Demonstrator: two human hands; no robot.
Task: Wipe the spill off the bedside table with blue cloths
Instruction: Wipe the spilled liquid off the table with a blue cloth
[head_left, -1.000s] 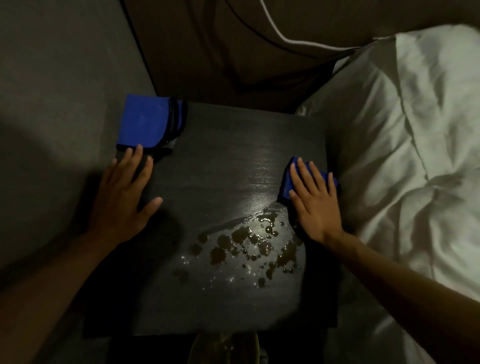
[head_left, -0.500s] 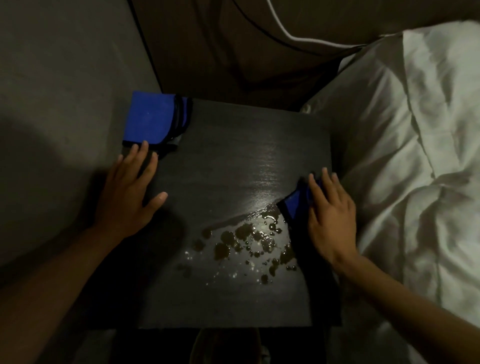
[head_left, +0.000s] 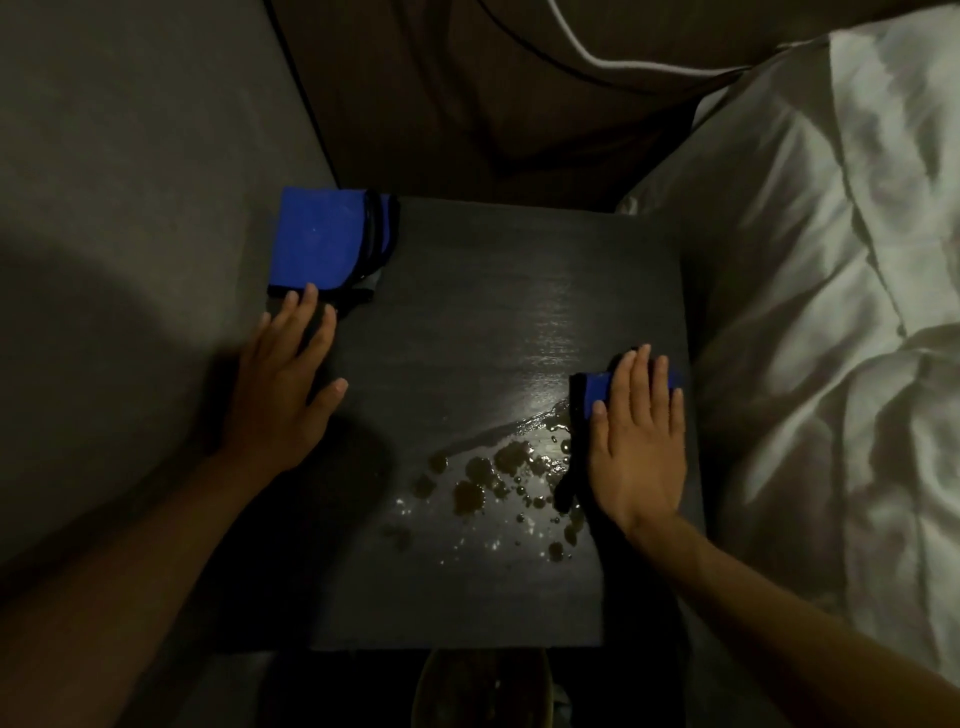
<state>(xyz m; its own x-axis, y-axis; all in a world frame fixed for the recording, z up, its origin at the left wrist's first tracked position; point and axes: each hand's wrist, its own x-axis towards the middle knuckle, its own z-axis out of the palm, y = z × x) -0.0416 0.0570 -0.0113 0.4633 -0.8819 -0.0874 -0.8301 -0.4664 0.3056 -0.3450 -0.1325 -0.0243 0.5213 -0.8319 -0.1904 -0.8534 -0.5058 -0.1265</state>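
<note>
A dark bedside table (head_left: 467, 312) carries a brown spill (head_left: 498, 478) of blobs and droplets at its front right. My right hand (head_left: 636, 441) lies flat on a blue cloth (head_left: 597, 392) at the table's right edge, just right of the spill; most of that cloth is hidden under the palm. A stack of folded blue cloths (head_left: 322, 241) sits on the far left corner. My left hand (head_left: 283, 384) rests flat on the table's left edge with fingers spread, its fingertips touching the stack's near edge, holding nothing.
A bed with a white pillow and rumpled sheets (head_left: 831, 312) runs along the table's right side. A grey wall (head_left: 130, 156) is on the left, a dark headboard with a white cable (head_left: 597, 57) behind. A round dark object (head_left: 483, 691) shows below the table's front edge.
My right hand slid the cloth back toward me along the right edge, then flattened on it beside the spill. My left hand crept forward until its fingertips reached the stack.
</note>
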